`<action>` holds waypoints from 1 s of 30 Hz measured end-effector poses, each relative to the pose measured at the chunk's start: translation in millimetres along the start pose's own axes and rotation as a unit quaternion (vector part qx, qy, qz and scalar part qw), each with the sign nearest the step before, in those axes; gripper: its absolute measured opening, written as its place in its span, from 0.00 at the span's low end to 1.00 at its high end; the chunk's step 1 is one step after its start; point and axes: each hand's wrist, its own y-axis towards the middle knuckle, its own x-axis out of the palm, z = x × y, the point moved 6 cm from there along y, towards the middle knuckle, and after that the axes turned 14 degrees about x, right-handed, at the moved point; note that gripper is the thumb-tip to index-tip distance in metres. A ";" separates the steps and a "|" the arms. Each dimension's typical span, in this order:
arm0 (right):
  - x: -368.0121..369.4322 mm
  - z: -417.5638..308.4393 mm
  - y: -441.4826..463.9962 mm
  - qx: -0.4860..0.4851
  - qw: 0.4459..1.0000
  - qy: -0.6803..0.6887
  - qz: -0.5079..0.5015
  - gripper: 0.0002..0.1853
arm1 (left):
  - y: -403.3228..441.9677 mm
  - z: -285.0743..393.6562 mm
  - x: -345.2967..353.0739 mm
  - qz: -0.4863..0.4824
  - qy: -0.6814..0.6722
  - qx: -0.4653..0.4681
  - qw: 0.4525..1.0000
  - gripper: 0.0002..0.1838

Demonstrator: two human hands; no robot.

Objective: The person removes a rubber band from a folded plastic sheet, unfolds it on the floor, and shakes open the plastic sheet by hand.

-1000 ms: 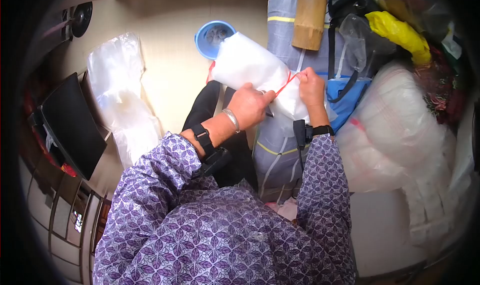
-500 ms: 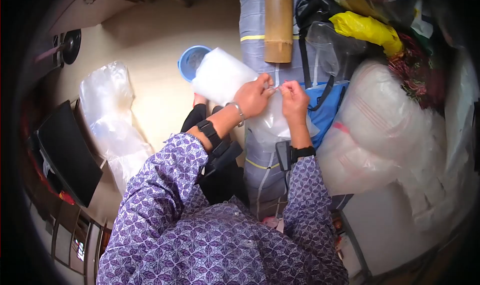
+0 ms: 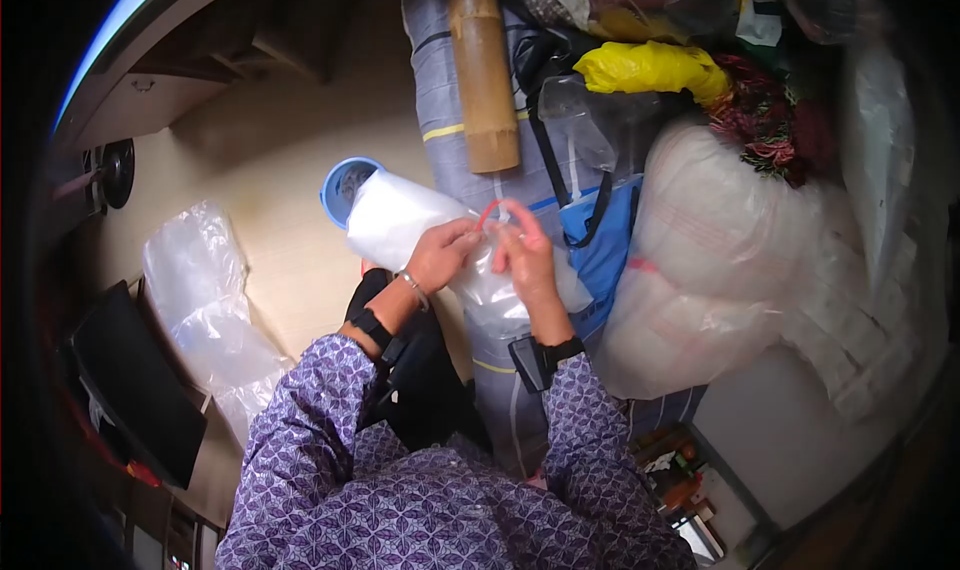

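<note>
A pale plastic bag (image 3: 405,213), bulging at its far end, lies across my lap and the edge of the grey fabric bundle. Around its gathered neck curves a pinkish-red plastic strip (image 3: 519,216), partly blurred. My left hand (image 3: 443,255) is closed at the neck, thumb and fingers pinching one end of the strip. My right hand (image 3: 529,263) has curled fingers at the strip's other side, just right of the left hand. Loose clear plastic (image 3: 505,305) spreads below both hands. The exact knot or crossing is hidden by the fingers.
A blue bucket (image 3: 337,196) stands on the floor beyond the bag. A bamboo tube (image 3: 485,90) rests on the grey bundle (image 3: 440,100). Large stuffed plastic bags (image 3: 730,230) and a yellow bag (image 3: 650,70) crowd the right. A plastic sheet (image 3: 205,290) lies at left beside a black seat (image 3: 130,380).
The view has shifted, so the scene sits lower and further left. My hands have moved apart slightly, and a pinkish-red strip now shows as a loop between them.
</note>
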 end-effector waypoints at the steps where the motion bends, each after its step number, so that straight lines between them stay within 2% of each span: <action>1: 4.9 -0.9 -0.6 0.010 0.999 -0.034 -0.035 0.19 | -2.0 2.4 -0.7 0.008 -0.038 0.002 0.999 0.10; 4: 18.7 6.6 -1.0 0.045 0.984 -0.121 -0.125 0.19 | -9.3 0.7 -1.3 0.015 -0.137 -0.010 0.990 0.09; 8: 24.5 9.9 -2.9 0.097 0.975 -0.104 -0.171 0.19 | -12.1 6.9 0.9 0.020 -0.186 -0.006 0.982 0.10; 11: 25.8 15.7 2.6 0.105 0.975 -0.104 -0.165 0.16 | -12.2 14.0 0.7 0.028 -0.194 -0.006 0.981 0.10; 15: 16.7 27.2 12.7 0.114 0.975 -0.165 -0.095 0.07 | -9.2 3.2 -2.2 0.042 -0.153 -0.042 0.986 0.10; 17: 16.3 17.5 11.3 0.102 0.977 -0.183 -0.027 0.06 | -6.2 4.2 -4.1 0.127 -0.237 -0.013 0.963 0.11; 18: 17.1 14.8 11.1 0.096 0.974 -0.203 -0.017 0.05 | -5.1 16.0 -15.6 0.135 -0.073 0.071 0.986 0.14; 19: 15.9 11.1 10.5 0.088 0.971 -0.223 -0.005 0.05 | -4.5 29.7 -21.4 0.134 0.092 0.151 0.975 0.17; 20: 15.3 8.0 9.7 0.081 0.966 -0.244 0.009 0.04 | -5.9 43.0 -20.7 0.126 0.254 0.226 0.932 0.20; 23: 25.5 0.5 6.6 0.079 0.954 -0.289 0.016 0.03 | -8.0 77.5 -10.2 0.025 0.495 0.225 0.839 0.21; 24: 25.5 4.3 11.1 0.040 0.952 -0.302 0.007 0.04 | -5.9 84.4 -9.6 0.007 0.492 0.197 0.848 0.23; 26: 22.4 17.0 19.9 -0.039 0.944 -0.327 -0.010 0.05 | 4.1 76.5 -3.4 -0.020 0.472 0.206 0.857 0.23; 28: 26.9 7.6 12.0 -0.050 0.927 -0.372 0.014 0.06 | 11.7 74.2 3.8 -0.042 0.465 0.212 0.858 0.22; 29: 28.1 2.9 9.1 -0.056 0.917 -0.394 0.025 0.06 | 13.6 73.7 2.5 -0.016 0.428 0.208 0.879 0.22; 30: 25.9 3.1 10.3 -0.042 0.937 -0.347 0.020 0.06 | 14.7 74.1 0.9 0.010 0.389 0.204 0.898 0.22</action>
